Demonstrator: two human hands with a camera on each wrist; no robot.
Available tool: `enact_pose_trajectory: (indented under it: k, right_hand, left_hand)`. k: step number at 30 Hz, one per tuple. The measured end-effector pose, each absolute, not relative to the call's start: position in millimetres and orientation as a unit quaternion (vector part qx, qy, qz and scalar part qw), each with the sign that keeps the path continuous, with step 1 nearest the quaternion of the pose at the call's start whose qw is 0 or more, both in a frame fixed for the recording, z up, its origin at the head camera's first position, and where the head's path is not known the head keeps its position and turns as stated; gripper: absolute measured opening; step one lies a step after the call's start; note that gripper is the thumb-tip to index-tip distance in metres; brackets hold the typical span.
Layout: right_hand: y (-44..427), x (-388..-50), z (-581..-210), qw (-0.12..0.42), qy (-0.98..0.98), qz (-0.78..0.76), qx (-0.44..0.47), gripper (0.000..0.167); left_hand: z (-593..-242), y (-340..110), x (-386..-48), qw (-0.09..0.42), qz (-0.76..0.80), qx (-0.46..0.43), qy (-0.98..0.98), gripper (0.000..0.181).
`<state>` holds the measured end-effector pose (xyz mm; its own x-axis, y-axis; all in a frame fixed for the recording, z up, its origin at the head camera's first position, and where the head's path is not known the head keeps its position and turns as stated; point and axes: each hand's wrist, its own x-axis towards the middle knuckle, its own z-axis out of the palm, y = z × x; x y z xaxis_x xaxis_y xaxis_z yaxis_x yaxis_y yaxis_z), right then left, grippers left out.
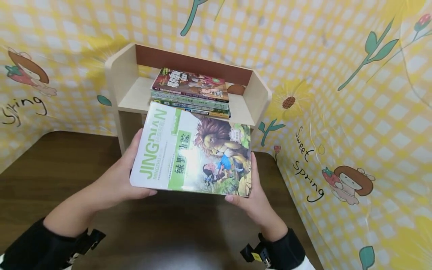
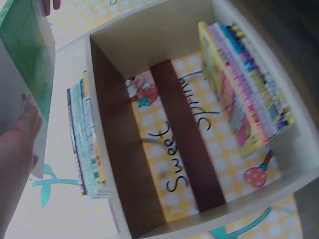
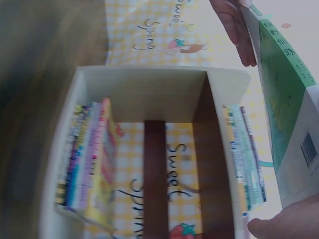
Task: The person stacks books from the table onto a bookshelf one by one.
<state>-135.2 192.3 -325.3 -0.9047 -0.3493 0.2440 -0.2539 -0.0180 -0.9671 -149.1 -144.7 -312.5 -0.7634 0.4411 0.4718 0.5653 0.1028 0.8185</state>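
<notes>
A book (image 1: pixel 216 157) with a white and green cover, showing a lion and a child, is held in front of the shelf, its cover facing up. My left hand (image 1: pixel 123 178) grips its left edge, the thumb along the near edge. At the opposite edge my right hand (image 1: pixel 254 202) holds it, thumb also at the near side. Most of the fingers are hidden beneath the book. Just behind it, a stack of books (image 1: pixel 190 85) lies flat on the upper board of the small bookshelf (image 1: pixel 126 80). The right wrist view shows the book's green spine (image 3: pixel 288 52).
Below the upper board, the shelf's lower compartment (image 2: pixel 134 199) holds several thin books (image 2: pixel 239 89) standing against one side wall. The shelf stands on a dark wooden table (image 1: pixel 60 161). Yellow checked cloth (image 1: pixel 337 112) with printed flowers and figures covers the walls behind and at the right.
</notes>
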Motion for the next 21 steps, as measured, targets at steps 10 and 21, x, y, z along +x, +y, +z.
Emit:
enact_pose_trajectory:
  k: [10,21]
  right_hand:
    - [182,-177,-269,0.013,0.728,-0.649,-0.221,0.120]
    - [164,-224,-232,0.032,0.717,-0.659,-0.225,0.108]
  left_hand:
    - [-268,-153,-182,0.048,-0.613,-0.339,-0.712,0.125]
    - [-241,-163,-226,0.014,-0.646,-0.308,-0.699,0.117]
